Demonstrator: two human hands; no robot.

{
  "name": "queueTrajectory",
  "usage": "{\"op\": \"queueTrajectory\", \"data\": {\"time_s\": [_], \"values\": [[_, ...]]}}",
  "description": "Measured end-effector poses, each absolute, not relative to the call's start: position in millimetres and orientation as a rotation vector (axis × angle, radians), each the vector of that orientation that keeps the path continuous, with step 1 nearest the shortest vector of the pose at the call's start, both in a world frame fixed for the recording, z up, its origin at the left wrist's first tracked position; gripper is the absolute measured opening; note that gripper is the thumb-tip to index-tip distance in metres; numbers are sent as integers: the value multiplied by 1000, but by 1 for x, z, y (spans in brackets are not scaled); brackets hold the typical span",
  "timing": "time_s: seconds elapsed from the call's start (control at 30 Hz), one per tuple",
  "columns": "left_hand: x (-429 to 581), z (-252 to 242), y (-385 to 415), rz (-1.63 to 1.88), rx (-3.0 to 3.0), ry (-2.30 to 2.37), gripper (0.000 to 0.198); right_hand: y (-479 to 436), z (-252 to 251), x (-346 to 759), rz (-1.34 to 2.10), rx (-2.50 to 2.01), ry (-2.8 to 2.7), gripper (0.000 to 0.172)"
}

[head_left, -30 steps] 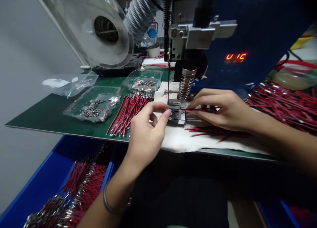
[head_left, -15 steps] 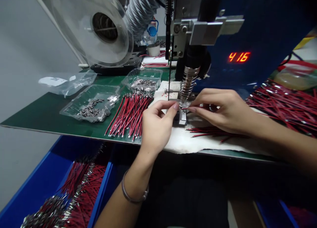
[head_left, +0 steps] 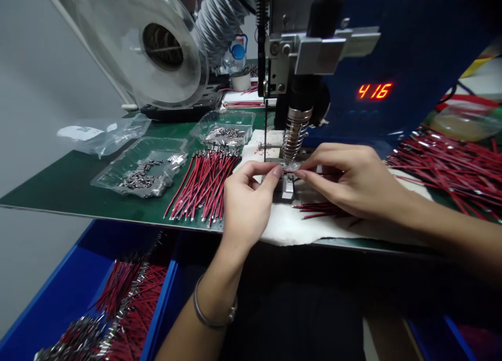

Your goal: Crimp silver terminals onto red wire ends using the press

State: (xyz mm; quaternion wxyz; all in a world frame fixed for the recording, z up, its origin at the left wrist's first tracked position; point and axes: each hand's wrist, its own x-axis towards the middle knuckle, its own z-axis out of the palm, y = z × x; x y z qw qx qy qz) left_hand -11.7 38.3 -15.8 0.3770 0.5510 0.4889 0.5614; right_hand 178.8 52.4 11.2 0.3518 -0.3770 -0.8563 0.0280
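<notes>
Left on the tabletop [head_left: 70, 186]: trays of terminals [head_left: 143, 167], wire bundle [head_left: 204, 186] beside. Centre: press die [head_left: 288, 186], between left hand [head_left: 245, 204] and right hand [head_left: 349, 181]. Far right: wire heap [head_left: 451, 165]. Below, front left: bin [head_left: 58, 293].

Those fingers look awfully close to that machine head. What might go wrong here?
Both the left hand and right hand pinch a red wire right under the spring-wrapped press head, so fingertips might get caught if it came down. The wire might also sit crooked on the small metal fixture. The loose wire pile by the right forearm could be swept aside.
</notes>
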Motion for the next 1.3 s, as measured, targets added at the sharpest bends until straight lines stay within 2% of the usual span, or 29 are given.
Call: {"op": "queueTrajectory", "data": {"time_s": [0.43,1.3], "values": [[-11,-13,36,1428,1373,1268,12,47,12,174,195,-1112,-2134,12],[-11,-15,35,1431,1395,1272,11,47,11,174,222,-1096,-2124,14]]}}
